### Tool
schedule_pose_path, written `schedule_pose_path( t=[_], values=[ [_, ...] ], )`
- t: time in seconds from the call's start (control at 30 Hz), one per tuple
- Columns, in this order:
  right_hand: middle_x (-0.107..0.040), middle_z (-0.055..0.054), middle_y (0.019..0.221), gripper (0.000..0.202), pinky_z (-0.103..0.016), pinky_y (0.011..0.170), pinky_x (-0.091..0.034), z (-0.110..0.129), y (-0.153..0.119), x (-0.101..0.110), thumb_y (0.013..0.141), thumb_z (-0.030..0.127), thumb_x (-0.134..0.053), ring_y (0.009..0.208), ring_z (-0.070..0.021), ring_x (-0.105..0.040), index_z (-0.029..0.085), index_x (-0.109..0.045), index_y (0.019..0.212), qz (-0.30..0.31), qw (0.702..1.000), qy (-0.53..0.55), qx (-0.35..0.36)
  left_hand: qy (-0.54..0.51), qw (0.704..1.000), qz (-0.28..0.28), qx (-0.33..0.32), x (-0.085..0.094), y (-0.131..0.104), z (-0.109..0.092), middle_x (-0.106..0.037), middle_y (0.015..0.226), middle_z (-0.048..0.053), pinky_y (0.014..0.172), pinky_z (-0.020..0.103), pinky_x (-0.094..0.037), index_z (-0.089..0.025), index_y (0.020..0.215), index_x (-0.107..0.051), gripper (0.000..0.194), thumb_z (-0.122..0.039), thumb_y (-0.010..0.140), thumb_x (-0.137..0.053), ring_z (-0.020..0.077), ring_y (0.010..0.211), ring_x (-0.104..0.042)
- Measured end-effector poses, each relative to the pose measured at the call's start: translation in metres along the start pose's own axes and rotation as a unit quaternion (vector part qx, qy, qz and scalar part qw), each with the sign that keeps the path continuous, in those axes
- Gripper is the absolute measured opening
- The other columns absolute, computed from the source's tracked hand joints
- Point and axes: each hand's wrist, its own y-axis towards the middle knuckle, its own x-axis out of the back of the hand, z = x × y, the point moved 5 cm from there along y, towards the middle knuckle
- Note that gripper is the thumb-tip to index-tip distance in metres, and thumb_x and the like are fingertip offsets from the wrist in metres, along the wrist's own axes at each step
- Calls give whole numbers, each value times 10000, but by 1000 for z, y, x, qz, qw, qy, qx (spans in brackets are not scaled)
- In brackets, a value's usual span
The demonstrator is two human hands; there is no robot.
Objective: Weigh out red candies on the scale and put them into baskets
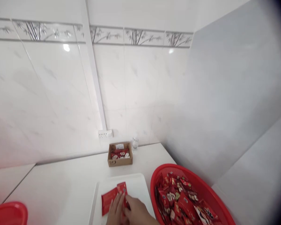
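Near the bottom middle, my left hand [115,209] lies over red packets on a white tray [133,179], its fingers pressed together. My right hand [137,210] is right beside it, fingers curled at the packets; what it grips is mostly hidden. One flat red packet [107,201] shows left of my left hand, and a smaller red packet [122,188] sticks up just beyond the fingertips. To the right stands a red basket [192,176] holding several red packets [187,204].
A small cardboard box [120,162] with red packets stands behind the tray, beside a clear object [135,143] at the wall. A red container [21,209] is at the lower left. A socket [105,134] sits on the tiled wall; a grey-white wall rises at right.
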Motion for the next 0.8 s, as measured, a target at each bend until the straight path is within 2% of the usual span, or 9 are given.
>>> schedule_pose_path(
  t=[0.1,0.2,0.27,0.33,0.4,0.47,0.57,0.67,0.8],
  values=[
    [-691,-52,973,267,-270,726,-411,5,-7,-6,798,263,-453,879,-200,-626,238,-611,1012,0,1000,-8,3,-43,999,-4,-30,19,-14,-7,-373,1449,101,1074,488,-298,-231,1411,-327,592,-138,827,-370,240,1344,-315],
    [-681,-49,1007,300,-271,750,-425,-5,-16,-10,818,277,-460,881,-182,-618,238,-604,1078,28,999,32,-5,-31,999,39,-19,40,-23,-14,-401,1421,153,1065,513,-289,-178,1318,-457,459,-224,864,-409,272,1339,-318],
    [-676,-57,1018,319,-294,772,-440,-20,-21,-8,836,313,-448,882,-183,-614,233,-601,1104,3,998,68,-15,-23,997,71,-18,45,-26,-15,-392,1421,173,1073,524,-264,-158,1262,-505,418,-276,864,-450,296,1349,-289],
    [-668,-59,1028,333,-309,799,-452,-38,-28,-3,829,332,-465,901,-180,-607,221,-598,1114,-46,991,121,-24,-14,997,77,-8,46,-28,-13,-345,1452,163,1091,523,-221,-167,1280,-482,429,-295,872,-457,294,1377,-216],
    [-671,-49,910,333,-303,732,-482,-58,-37,4,800,352,-501,792,-163,-609,199,-612,1075,-87,977,184,-60,-9,996,90,2,43,-31,-12,-324,1464,156,1100,519,-199,-167,1291,-469,449,-330,873,-464,297,1385,-190],
    [-656,-36,831,351,-280,605,-495,-76,-49,15,773,389,-522,664,-139,-586,185,-612,1045,-119,950,261,-121,-5,995,104,1,41,-33,-13,-310,1474,143,1104,519,-184,-183,1312,-450,473,-357,872,-470,298,1387,-179],
    [-646,-32,849,368,-249,539,-496,-94,-66,36,731,438,-568,655,-123,-571,193,-617,1001,-170,908,342,-170,4,993,121,-13,41,-30,-21,-268,1497,118,1101,541,-168,-231,1343,-419,501,-387,870,-475,309,1394,-142],
    [-637,-26,874,369,-256,576,-523,-107,-77,56,694,464,-613,707,-127,-576,206,-629,957,-223,885,367,-181,13,990,141,-25,40,-26,-28,-233,1512,102,1096,565,-146,-264,1310,-464,470,-413,865,-479,326,1397,-109],
    [-626,-30,927,362,-292,639,-551,-131,-86,64,697,465,-615,755,-145,-589,206,-627,950,-276,874,354,-188,25,987,156,-19,39,-25,-27,-257,1504,101,1108,549,-126,-238,1243,-529,415,-397,863,-482,320,1397,-115]
  ],
)
